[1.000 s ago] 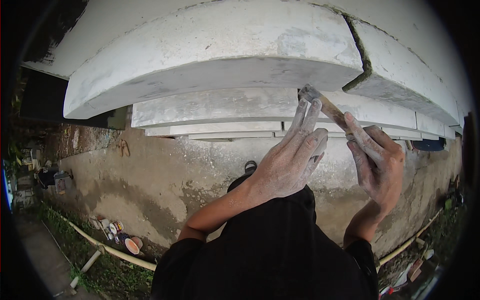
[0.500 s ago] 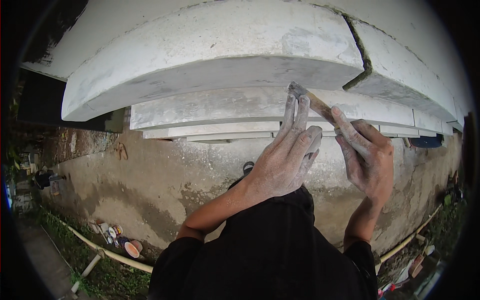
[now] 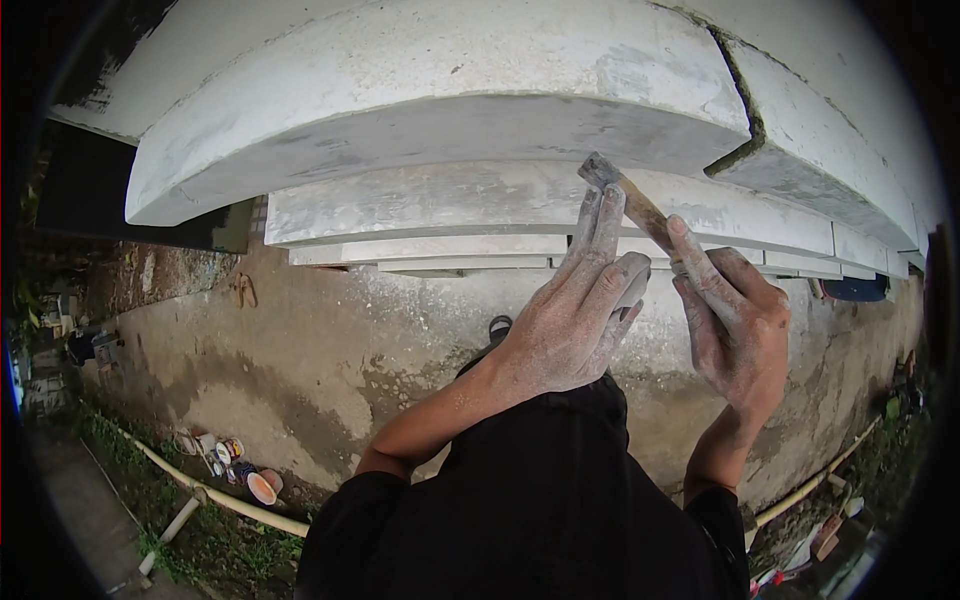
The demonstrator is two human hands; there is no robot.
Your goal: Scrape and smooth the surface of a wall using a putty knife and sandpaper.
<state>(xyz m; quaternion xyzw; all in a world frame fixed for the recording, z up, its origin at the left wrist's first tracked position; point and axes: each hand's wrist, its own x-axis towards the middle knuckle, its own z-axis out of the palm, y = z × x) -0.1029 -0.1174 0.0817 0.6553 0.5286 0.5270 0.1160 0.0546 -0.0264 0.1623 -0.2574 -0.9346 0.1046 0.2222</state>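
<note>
My right hand (image 3: pixel 745 325), dusted white, grips the lower end of a narrow, flat, scraper-like tool (image 3: pixel 645 212). The tool slants up and left; its shaft is yellowish brown and its squared tip is grey and smeared. My left hand (image 3: pixel 560 325), also coated in pale dust, has two fingers stretched up against the tool near that tip. Its bent index finger and thumb close around a small grey piece (image 3: pixel 634 290), mostly hidden, whose kind I cannot make out. Just beyond the tip is the grey underside of a white ledge (image 3: pixel 450 130).
More white slabs (image 3: pixel 400 215) step down below the ledge, and a dark gap (image 3: pixel 740 100) splits it at right. Below lies a stained concrete floor (image 3: pixel 310 340). Buckets (image 3: pixel 264 487) and a pale pole (image 3: pixel 240 512) are at lower left; sandals (image 3: pixel 244 290) rest farther left.
The ledge and slabs have shifted slightly up and right in view. The tool's tip sits a little higher; both hands keep nearly the same hold.
</note>
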